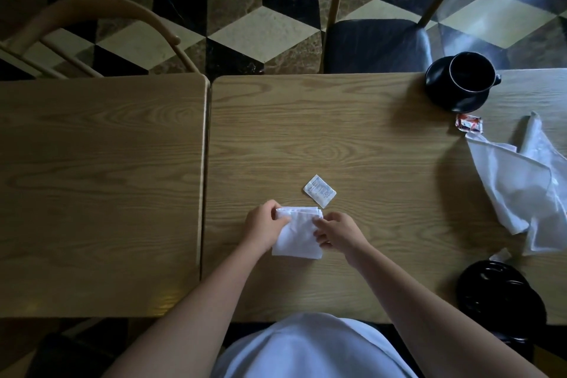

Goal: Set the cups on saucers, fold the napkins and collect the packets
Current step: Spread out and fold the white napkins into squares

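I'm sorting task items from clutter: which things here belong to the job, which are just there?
Job: folded napkin, loose napkin, white packet, red packet, cup, saucer, second saucer.
Just there: chairs, table.

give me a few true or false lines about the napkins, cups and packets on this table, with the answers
1. Both hands, left hand and right hand, hold the folded napkin. True.
2. The white packet lies on top of that napkin. False: it lies on the table just beyond it.
3. The black cup stands on a saucer. True.
4. The second napkin is neatly folded. False: it lies crumpled at the right.
5. The red packet is inside the cup. False: it lies beside the saucer.
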`<action>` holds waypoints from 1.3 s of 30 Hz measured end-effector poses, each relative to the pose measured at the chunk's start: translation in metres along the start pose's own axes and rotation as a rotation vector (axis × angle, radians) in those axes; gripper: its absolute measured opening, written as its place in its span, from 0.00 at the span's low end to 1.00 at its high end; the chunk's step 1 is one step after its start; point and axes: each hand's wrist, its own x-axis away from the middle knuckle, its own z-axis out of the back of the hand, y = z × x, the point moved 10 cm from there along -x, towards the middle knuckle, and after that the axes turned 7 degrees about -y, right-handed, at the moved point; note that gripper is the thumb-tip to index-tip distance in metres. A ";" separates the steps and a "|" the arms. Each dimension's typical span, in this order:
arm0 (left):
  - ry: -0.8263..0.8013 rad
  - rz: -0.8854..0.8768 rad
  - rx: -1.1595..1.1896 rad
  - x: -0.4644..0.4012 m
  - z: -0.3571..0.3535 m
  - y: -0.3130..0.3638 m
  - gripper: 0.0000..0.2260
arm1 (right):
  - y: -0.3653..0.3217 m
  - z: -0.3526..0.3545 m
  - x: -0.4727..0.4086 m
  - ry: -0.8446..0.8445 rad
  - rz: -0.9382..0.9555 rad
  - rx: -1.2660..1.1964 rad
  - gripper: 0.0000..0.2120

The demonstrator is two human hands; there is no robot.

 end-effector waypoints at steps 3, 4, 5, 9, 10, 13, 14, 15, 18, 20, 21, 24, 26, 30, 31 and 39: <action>0.064 0.007 -0.103 -0.007 0.003 0.005 0.11 | -0.003 0.002 -0.003 0.046 0.032 -0.055 0.08; 0.097 0.001 -0.174 -0.008 0.005 0.010 0.13 | -0.002 0.004 -0.003 0.073 0.043 -0.062 0.08; 0.129 -0.006 -0.257 -0.007 0.006 0.015 0.15 | -0.001 0.006 0.000 0.108 0.059 -0.013 0.08; 0.153 -0.148 -0.511 0.009 0.002 0.042 0.16 | -0.005 -0.007 0.018 0.120 0.233 0.510 0.01; 0.109 -0.246 -0.546 0.018 -0.005 0.050 0.13 | -0.003 -0.019 0.021 0.062 0.268 0.640 0.00; -0.167 -0.487 -0.634 0.045 -0.035 0.052 0.05 | 0.002 -0.052 0.023 -0.059 0.380 0.988 0.10; -0.253 -0.495 -0.686 0.051 -0.044 0.045 0.06 | 0.002 -0.057 0.021 -0.056 0.402 1.046 0.12; -0.314 -0.468 -0.746 0.053 -0.050 0.037 0.08 | 0.000 -0.059 0.019 -0.042 0.417 1.085 0.13; -0.351 -0.343 -0.856 0.043 -0.056 0.024 0.12 | -0.004 -0.060 0.012 0.006 0.425 1.175 0.14; -0.310 -0.261 -0.863 0.030 -0.051 0.022 0.12 | -0.005 -0.054 0.007 0.045 0.410 1.198 0.15; -0.297 -0.223 -0.866 0.023 -0.048 0.021 0.12 | -0.005 -0.051 0.004 0.051 0.400 1.201 0.16; -0.295 -0.147 -0.912 0.010 -0.045 0.017 0.15 | -0.009 -0.050 -0.003 0.029 0.372 1.223 0.19; -0.274 -0.126 -0.993 0.002 -0.049 0.021 0.18 | -0.013 -0.052 -0.008 0.018 0.352 1.269 0.19; -0.259 -0.090 -1.089 -0.010 -0.062 0.028 0.17 | -0.016 -0.058 -0.016 -0.027 0.324 1.366 0.29; -0.263 -0.077 -1.090 -0.012 -0.063 0.027 0.18 | -0.016 -0.059 -0.018 -0.041 0.327 1.377 0.31; -0.238 -0.120 -0.868 -0.004 -0.047 0.023 0.19 | -0.013 -0.054 -0.016 -0.106 0.489 1.278 0.30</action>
